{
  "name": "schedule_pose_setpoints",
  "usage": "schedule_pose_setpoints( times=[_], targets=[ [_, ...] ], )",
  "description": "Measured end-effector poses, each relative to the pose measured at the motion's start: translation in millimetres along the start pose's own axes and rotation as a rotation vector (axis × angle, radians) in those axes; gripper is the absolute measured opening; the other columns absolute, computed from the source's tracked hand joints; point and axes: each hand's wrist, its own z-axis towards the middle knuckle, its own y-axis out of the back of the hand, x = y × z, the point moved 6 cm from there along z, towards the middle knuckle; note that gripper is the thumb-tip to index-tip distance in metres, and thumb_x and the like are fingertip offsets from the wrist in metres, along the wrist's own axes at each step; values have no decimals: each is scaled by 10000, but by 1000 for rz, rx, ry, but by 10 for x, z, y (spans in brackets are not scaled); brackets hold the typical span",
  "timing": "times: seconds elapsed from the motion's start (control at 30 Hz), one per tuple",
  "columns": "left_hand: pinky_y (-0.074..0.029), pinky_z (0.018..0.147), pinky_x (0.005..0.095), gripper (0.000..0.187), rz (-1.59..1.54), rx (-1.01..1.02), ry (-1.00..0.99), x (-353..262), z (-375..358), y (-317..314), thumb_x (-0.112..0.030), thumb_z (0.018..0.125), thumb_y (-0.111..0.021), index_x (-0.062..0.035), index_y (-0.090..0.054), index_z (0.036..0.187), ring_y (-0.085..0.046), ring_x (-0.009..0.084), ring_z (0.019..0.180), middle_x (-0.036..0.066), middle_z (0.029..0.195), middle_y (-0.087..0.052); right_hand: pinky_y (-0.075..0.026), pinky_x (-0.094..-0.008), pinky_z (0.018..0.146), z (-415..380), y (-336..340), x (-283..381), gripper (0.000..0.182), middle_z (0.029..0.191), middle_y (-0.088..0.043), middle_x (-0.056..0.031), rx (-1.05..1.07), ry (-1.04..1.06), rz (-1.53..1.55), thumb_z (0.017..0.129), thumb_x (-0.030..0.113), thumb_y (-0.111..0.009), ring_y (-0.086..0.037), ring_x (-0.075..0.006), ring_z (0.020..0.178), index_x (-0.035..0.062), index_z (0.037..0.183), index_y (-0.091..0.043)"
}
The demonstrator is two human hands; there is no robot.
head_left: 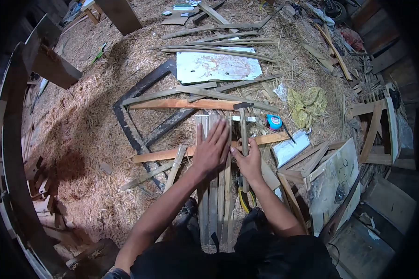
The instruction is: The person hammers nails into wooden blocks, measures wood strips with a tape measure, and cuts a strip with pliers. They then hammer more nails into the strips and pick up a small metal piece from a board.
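Note:
My left hand lies flat across a bundle of narrow wooden slats, its fingers stretched out and pointing away from me. The slats run side by side lengthwise between my feet. Just to the right, my right hand is closed around the wooden handle of what looks like a hammer, with its dark head at the far end. The right thumb reaches toward the slats' edge. Under the slats passes an orange-brown wooden strip. A blue tape measure sits beyond my right hand.
A dark angular frame lies left of the slats. Farther off are a white board and several loose strips. A yellow crumpled cloth, a wooden box and a yellow-black tool are nearby. Shavings cover the floor.

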Motion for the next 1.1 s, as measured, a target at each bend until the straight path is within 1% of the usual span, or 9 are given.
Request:
schedule_pose_setpoints(
  times=[0.1,0.13,0.23,0.27,0.6,0.7,0.9,1.03,1.1],
  targets=[
    [-70,1240,557,709,-51,79,-96,-49,-11,47,-392,973,-542,6,-350,1527,-261,268,1521,164,1604,-338,-527,-352,821,-148,136,401,360,962,-694,-171,-89,171,-258,932,103,-678,-690,-248,893,-55,1233,-560],
    [-73,1242,549,748,-71,108,-99,-62,-17,39,-433,972,-523,25,-327,1530,-237,280,1528,180,1614,-308,-529,-383,825,-190,189,400,401,1001,-680,-239,-120,316,-343,968,116,-605,-693,-312,919,-84,1308,-536],
    [-80,1244,528,833,-49,139,-91,-185,-110,-18,-514,969,-475,61,-274,1536,-180,313,1541,215,1632,-239,-533,-421,833,-302,237,651,427,1075,-664,-283,-23,443,-467,991,112,-561,-689,-372,961,-95,1360,-504],
    [-83,1244,522,855,-31,146,-87,-221,-156,-49,-534,967,-461,70,-260,1538,-164,323,1544,224,1636,-220,-534,-443,845,-370,228,732,455,1125,-650,-302,34,288,-351,1010,114,-528,-679,-411,1002,-84,1414,-464],
    [-88,1244,514,899,8,178,-92,-197,-148,-43,-522,929,-493,68,-225,1551,-160,342,1542,226,1641,-201,-527,-433,730,-538,206,839,526,962,-636,-245,94,468,-499,991,50,-525,-663,-388,840,-35,1495,-400],
    [-86,1245,513,921,22,173,-94,-206,-157,-53,-527,910,-510,59,-216,1557,-155,338,1545,223,1641,-205,-512,-418,681,-504,204,717,568,897,-610,-213,144,376,-649,950,-2,-540,-632,-348,760,-23,1502,-408],
    [-75,1246,515,912,55,194,-95,-204,-164,-59,-529,916,-501,64,-227,1552,-150,334,1546,220,1644,-199,-522,-421,702,-536,303,871,628,902,-614,-206,15,566,-534,910,-42,-534,-632,-353,760,39,1521,-413],
    [-70,1248,513,913,29,183,-90,-204,-146,-57,-520,917,-497,65,-209,1556,-145,334,1547,217,1645,-197,-519,-410,689,-418,330,703,606,881,-623,-214,95,387,-587,914,-44,-530,-637,-352,762,23,1508,-432],
    [-69,1248,512,919,26,176,-94,-195,-153,-56,-520,914,-500,65,-204,1558,-146,332,1548,214,1646,-197,-517,-409,677,-470,350,789,589,881,-628,-221,63,436,-560,919,-43,-532,-639,-348,761,0,1499,-436]
  ],
)
